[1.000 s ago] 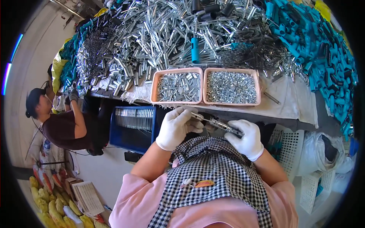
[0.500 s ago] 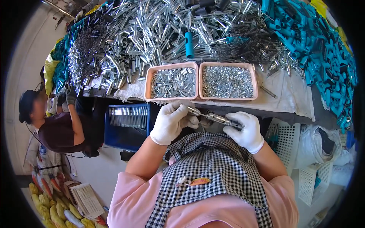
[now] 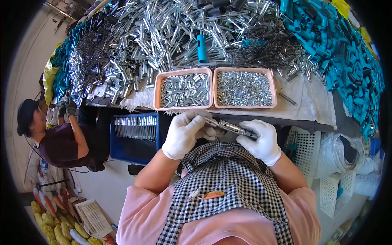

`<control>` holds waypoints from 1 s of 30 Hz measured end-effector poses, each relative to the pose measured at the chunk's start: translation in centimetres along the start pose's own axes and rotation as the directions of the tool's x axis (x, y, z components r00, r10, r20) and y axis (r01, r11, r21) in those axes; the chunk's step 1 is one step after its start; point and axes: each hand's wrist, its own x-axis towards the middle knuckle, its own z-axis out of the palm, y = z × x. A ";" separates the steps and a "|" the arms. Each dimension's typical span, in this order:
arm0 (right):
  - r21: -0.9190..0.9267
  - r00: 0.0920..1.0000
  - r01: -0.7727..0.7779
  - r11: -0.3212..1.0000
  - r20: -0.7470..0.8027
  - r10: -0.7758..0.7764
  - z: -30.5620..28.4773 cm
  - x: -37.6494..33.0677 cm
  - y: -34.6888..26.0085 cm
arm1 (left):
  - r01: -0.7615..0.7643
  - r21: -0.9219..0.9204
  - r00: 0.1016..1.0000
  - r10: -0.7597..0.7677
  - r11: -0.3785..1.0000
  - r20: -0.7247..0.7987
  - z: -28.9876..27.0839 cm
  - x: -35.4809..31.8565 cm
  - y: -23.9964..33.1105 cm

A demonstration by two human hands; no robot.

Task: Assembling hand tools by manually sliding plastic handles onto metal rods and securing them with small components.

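Note:
Both my hands wear white gloves and meet in front of my apron at the table's near edge. A shiny metal tube assembly [image 3: 229, 127] lies slantwise between them, its right end lower. My left hand [image 3: 179, 136] is closed with thumb and fingers around the left end, a narrower metal piece. My right hand [image 3: 261, 141] grips the right end, its thumb along the tube. The fingertips under the tube are partly hidden. Just beyond my hands stand two pink trays: the left tray [image 3: 155, 92] holds short metal pins, the right tray [image 3: 273, 90] small shiny metal pieces.
Heaped metal tubes [image 3: 163, 36], dark springs [image 3: 271, 49] and teal plastic parts [image 3: 339, 53] cover the table. A teal tube [image 3: 201, 48] stands behind the trays. A blue crate [image 3: 134, 139] with metal rods is at my left, near a co-worker [image 3: 61, 143]. White baskets [image 3: 306, 151] stand right.
The narrower piece in my left hand and the tube in my right have come together; the thin rod that showed between them is no longer visible. Both hands stay closed.

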 end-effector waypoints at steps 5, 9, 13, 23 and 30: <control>0.058 0.999 -0.002 0.998 0.055 -0.001 -0.4 0.3 -0.5 | 0.086 -0.076 0.985 -0.073 0.993 0.159 -1.1 0.4 0.1; 0.051 0.999 -0.040 0.998 -0.012 0.040 0.1 -0.3 -0.3 | -0.105 0.320 0.988 0.063 0.942 0.139 -1.2 1.0 -0.3; 0.032 1.000 -0.021 0.999 -0.021 0.021 0.3 0.1 0.0 | -0.005 0.170 0.994 -0.013 0.985 0.104 0.2 0.8 -0.3; -0.094 0.954 0.299 0.950 0.015 -0.299 0.0 0.8 2.2 | 0.001 0.179 0.997 -0.014 0.984 0.073 2.4 0.8 -0.7; 0.069 0.984 0.163 0.984 -0.078 -0.158 -0.7 1.1 2.4 | -0.214 0.436 0.924 0.036 0.874 0.381 1.4 4.5 0.7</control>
